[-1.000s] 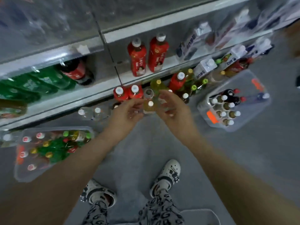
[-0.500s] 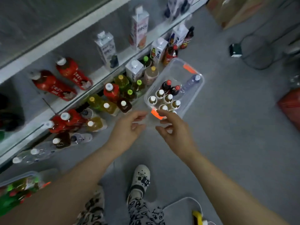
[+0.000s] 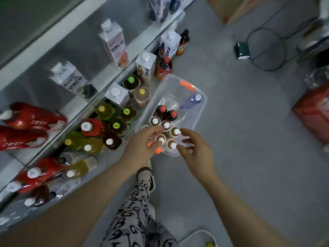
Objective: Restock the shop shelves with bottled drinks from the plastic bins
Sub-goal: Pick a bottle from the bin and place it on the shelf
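left hand (image 3: 140, 148) half-curled at a cap (image 3: 161, 139), grip unclear; right hand (image 3: 195, 154) spread loose. clear bin (image 3: 203, 107) on grey floor (image 3: 249, 148) beside shelf (image 3: 74, 106).

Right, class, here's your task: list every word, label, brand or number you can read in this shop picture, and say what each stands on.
"G", "B": loose letters printed all over the patterned trousers.
White cartons: print too blurred to read.
Red bottles: white lettering too blurred to read.
Bottles in the clear bin: no label readable.
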`<move>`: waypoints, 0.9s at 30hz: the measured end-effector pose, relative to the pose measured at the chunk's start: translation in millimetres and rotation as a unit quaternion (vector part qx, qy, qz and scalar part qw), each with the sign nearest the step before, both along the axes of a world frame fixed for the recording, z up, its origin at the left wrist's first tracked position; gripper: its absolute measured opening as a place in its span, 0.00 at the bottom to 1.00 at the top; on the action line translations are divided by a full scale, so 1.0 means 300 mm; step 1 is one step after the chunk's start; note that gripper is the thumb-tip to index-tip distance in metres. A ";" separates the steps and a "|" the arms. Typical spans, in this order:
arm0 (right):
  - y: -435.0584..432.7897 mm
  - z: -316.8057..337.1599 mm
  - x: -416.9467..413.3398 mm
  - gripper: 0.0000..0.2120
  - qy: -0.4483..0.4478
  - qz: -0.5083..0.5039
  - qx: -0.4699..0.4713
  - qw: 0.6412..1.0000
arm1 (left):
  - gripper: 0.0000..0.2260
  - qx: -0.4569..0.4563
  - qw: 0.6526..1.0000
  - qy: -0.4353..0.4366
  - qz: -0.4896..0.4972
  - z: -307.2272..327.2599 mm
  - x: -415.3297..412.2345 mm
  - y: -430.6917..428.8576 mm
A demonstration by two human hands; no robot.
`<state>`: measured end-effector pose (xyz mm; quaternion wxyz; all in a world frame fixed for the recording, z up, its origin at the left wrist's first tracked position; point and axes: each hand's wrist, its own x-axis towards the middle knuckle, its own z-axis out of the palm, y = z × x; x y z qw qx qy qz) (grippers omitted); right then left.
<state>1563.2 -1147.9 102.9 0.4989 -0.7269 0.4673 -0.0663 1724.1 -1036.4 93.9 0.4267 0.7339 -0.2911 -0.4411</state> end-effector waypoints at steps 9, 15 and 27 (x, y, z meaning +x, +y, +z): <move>-0.303 -0.157 0.156 0.21 0.048 -0.062 0.045 0.996 | 0.19 0.031 0.999 0.011 -0.036 -0.089 0.148 -0.362; -0.505 -0.331 0.174 0.21 0.082 -0.085 0.057 0.991 | 0.18 0.080 0.996 0.019 -0.038 -0.269 0.163 -0.557; -0.836 -0.758 0.139 0.32 0.166 0.029 0.003 0.986 | 0.25 0.167 0.983 0.079 -0.006 -0.705 0.057 -0.863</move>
